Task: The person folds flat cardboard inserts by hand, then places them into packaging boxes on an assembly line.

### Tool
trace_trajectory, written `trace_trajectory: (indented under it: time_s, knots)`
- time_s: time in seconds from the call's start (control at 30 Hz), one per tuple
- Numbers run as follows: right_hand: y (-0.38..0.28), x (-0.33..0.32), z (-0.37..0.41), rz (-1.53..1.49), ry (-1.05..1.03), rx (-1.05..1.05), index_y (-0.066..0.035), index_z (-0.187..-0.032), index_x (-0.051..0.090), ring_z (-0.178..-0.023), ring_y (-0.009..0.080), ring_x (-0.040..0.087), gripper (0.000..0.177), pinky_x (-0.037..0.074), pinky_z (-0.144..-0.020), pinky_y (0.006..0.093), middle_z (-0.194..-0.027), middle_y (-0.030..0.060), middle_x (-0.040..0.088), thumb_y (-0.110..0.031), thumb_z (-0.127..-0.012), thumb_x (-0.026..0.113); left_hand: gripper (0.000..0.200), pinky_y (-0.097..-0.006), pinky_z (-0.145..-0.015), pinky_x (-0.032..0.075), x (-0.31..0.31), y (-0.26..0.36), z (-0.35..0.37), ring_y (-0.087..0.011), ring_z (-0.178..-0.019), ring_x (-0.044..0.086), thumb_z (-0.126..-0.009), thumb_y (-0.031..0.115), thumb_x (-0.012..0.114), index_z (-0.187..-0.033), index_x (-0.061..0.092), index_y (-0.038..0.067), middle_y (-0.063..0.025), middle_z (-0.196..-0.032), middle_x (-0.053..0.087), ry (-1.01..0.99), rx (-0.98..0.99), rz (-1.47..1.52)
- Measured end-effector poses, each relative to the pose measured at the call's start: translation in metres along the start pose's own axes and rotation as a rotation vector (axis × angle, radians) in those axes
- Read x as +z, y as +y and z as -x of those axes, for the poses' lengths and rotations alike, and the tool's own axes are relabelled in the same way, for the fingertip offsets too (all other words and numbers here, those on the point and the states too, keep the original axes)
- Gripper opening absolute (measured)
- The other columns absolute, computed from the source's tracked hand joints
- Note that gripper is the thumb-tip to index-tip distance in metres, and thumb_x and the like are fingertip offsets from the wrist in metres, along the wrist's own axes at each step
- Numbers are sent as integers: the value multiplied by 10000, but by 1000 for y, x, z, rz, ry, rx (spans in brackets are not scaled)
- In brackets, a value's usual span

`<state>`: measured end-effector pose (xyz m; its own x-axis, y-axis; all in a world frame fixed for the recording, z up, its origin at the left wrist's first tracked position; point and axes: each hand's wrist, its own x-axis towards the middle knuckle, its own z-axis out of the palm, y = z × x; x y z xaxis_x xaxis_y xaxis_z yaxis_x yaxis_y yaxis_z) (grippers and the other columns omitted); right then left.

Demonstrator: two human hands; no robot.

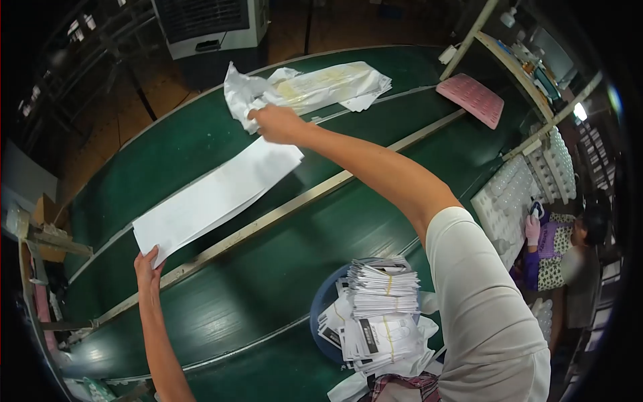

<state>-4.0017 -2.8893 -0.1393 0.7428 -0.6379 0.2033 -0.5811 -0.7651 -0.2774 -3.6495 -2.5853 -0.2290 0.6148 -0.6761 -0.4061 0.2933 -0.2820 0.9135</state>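
Observation:
A long stack of white paper sheets stretches diagonally over the green conveyor belt. My left hand pinches its near left corner, thumb on top. At the stack's far end, my right hand is closed on the crumpled edge of a white plastic wrapper. The wrapper joins a wrinkled white bundle with yellowish patches lying on the belt behind. Whether my right fingers also touch the sheets is hidden.
A blue round tub holds banded bundles of printed white leaflets close to my body. A pale rail divides the belts. A pink tray lies at the far right. A co-worker sits by white molded trays.

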Motion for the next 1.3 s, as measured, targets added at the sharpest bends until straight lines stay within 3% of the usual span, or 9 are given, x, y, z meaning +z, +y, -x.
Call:
trace_trajectory:
  time_s: [0.17,0.4,0.53,0.7,1.0,1.07,1.13,1.2,1.3]
  knots:
    - [51,85,-22,86,75,146,-8,-1041,471,-888,390,574,370,468,-742,469,-1042,214,527,-27,-684,566,346,-393,-801,489,-43,-72,-60,-232,-937,565,-757,52,634,-1075,499,37,-104,-1006,565,82,-112,57]
    - [58,112,-71,258,133,181,-80,-1272,350,-917,374,565,616,465,-751,444,-1274,114,412,26,-692,529,328,-342,-780,444,-67,-38,-53,-176,-896,555,-756,119,652,-1059,539,62,-62,-974,582,-5,-103,-45]
    - [90,154,-87,444,-108,210,-93,-1118,469,-944,318,587,406,474,-751,422,-1093,114,535,-72,-729,586,256,-278,-744,434,-88,-26,-73,-126,-855,558,-775,136,640,-1016,569,86,-30,-936,597,20,-134,39]
    - [106,153,-55,364,67,87,-71,-856,583,-868,339,574,136,458,-730,441,-893,149,572,-48,-722,576,228,-218,-720,476,-54,34,-49,-109,-846,582,-798,149,630,-1001,574,62,-23,-944,602,-54,-27,85]
    - [44,108,10,287,336,243,-26,-947,559,-850,365,562,254,465,-724,465,-884,214,523,-82,-699,550,261,-272,-855,445,61,160,15,-145,-947,554,-813,126,618,-1047,557,29,-57,-1022,580,-282,206,192]
    - [18,119,16,-109,245,349,11,-1017,545,-813,365,589,321,488,-717,429,-822,212,583,-209,-785,575,297,-300,-882,437,103,184,42,-158,-980,533,-812,122,616,-1077,532,16,-74,-1043,566,-289,279,146]
    - [-10,103,24,-1225,-551,596,81,-1063,502,-838,341,611,617,510,-735,372,-829,228,605,-495,-841,509,315,-315,-897,433,139,204,64,-164,-990,526,-811,121,616,-1090,521,10,-82,-1054,558,-306,352,133]
    - [-32,101,31,-1742,-1007,634,131,-1134,432,-964,327,588,902,511,-779,339,-963,250,586,-693,-768,427,324,-317,-909,432,163,219,79,-168,-1002,525,-813,117,616,-1100,511,7,-91,-1060,554,-319,414,160]
    - [-69,99,23,-2196,-951,644,135,-1267,261,-1041,380,541,1093,511,-791,381,-1158,335,459,-780,-685,393,336,-312,-921,431,181,231,98,-171,-1027,521,-818,115,618,-1110,500,1,-99,-1066,550,-352,504,208]
